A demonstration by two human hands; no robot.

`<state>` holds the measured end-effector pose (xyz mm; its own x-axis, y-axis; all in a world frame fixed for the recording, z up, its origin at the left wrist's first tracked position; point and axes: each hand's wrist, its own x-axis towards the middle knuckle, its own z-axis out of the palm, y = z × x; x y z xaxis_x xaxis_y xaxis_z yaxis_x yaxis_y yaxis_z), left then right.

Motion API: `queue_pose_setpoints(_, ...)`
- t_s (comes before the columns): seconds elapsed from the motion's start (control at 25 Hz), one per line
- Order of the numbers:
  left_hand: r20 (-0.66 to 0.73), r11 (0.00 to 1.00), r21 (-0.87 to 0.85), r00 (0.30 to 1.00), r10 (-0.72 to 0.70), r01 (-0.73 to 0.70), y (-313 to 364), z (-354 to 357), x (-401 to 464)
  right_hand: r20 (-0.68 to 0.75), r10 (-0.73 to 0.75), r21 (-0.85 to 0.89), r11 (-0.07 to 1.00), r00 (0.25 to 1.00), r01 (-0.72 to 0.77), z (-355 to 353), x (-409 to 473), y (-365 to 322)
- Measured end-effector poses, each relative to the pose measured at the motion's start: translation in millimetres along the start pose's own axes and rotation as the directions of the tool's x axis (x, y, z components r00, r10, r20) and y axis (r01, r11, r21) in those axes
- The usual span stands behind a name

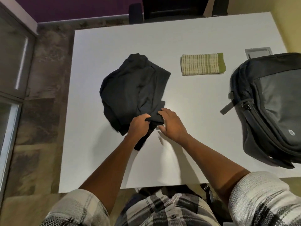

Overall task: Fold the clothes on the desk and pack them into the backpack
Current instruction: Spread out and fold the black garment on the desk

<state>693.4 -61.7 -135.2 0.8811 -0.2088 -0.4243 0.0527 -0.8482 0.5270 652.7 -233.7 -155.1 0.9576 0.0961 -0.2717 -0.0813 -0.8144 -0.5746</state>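
- A dark garment [135,90] lies crumpled on the white desk [101,152], its bulk spreading away from and to the left of both sets of fingers; its near corner reaches them.
- The left hand [138,126] grips that near corner, fingers [145,117] curled over a bunched fold of the dark cloth.
- A narrow dark strip of the garment hangs down below the left hand, toward the person.
- The right hand [172,124] sits just right of the left one, fingers fairly straight and spread; the upper fingertips touch the same fold, the thumb stretched out below it. It is blurred, so whether it pinches the cloth I cannot tell.
- A folded cloth [202,64], cream with thin dark stripes and a green edge on its right side, lies flat beyond the right fingers and slightly to their right, well apart from them.
- A grey recessed panel [258,53] sits in the desk farther right, partly hidden by the bag.
- The black and grey backpack [270,105] lies on the desk far right of the right fingers, zips closed as far as shown; a small round logo [290,132] near its lower end reads like "hp", though too small to be sure.
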Motion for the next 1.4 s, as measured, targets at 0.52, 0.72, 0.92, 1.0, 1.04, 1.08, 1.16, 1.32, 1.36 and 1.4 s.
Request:
queue_pose_setpoints(0.52,-0.186,0.955,-0.155,0.957,0.223,-0.253,-28,-71,-86,-0.327,0.047,-0.131,0.987,0.944,-0.095,-14,-49,-89)
queue_pose_setpoints(0.72,-0.314,0.918,-0.062,0.881,0.354,-0.391,-7,-135,-93,-0.492,0.015,-0.101,0.992,0.870,-0.074,-60,-48,-133)
queue_pose_setpoints(0.92,-0.361,0.882,0.048,0.815,0.453,-0.469,16,-205,-97,-0.607,-0.091,-0.148,0.989,0.790,0.001,-127,-53,-183)
queue_pose_setpoints(1.0,-0.412,0.874,0.105,0.779,0.472,-0.474,28,-229,-101,-0.654,-0.143,-0.189,0.982,0.743,0.023,-152,-55,-204)
queue_pose_setpoints(1.04,-0.450,0.871,0.125,0.755,0.476,-0.475,33,-240,-103,-0.676,-0.161,-0.204,0.979,0.719,0.027,-165,-56,-214)
queue_pose_setpoints(1.08,-0.493,0.870,0.136,0.730,0.474,-0.473,37,-250,-104,-0.697,-0.172,-0.209,0.977,0.697,0.032,-177,-55,-223)
queue_pose_setpoints(1.16,-0.566,0.874,0.147,0.685,0.458,-0.462,44,-266,-106,-0.729,-0.182,-0.197,0.979,0.660,0.052,-200,-54,-239)
queue_pose_setpoints(1.32,-0.656,0.901,0.156,0.639,0.401,-0.404,53,-291,-109,-0.765,-0.201,-0.144,0.979,0.612,0.141,-237,-50,-262)
queue_pose_setpoints(1.36,-0.675,0.906,0.159,0.626,0.390,-0.393,54,-295,-109,-0.779,-0.200,-0.133,0.979,0.594,0.156,-244,-50,-267)
queue_pose_setpoints(1.4,-0.694,0.911,0.158,0.614,0.378,-0.381,55,-299,-110,-0.793,-0.203,-0.126,0.977,0.574,0.171,-251,-50,-272)
